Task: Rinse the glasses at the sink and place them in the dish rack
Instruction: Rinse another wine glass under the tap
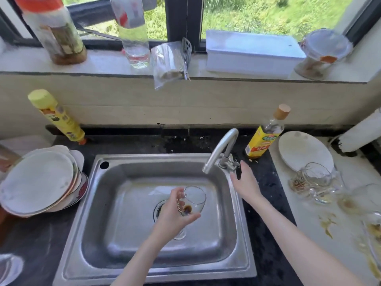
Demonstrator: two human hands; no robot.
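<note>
Glass (193,200) in left hand (172,217), over sink (123,203)

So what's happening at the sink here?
A person is washing up. Their left hand grips a stemmed glass over the steel sink; there is a brown residue in the bottom of the bowl. Their right hand reaches, fingers straight, towards the tap, and no water can be seen running. More dirty glasses wait on the counter to the right, and stacked plates sit on the left.
</note>
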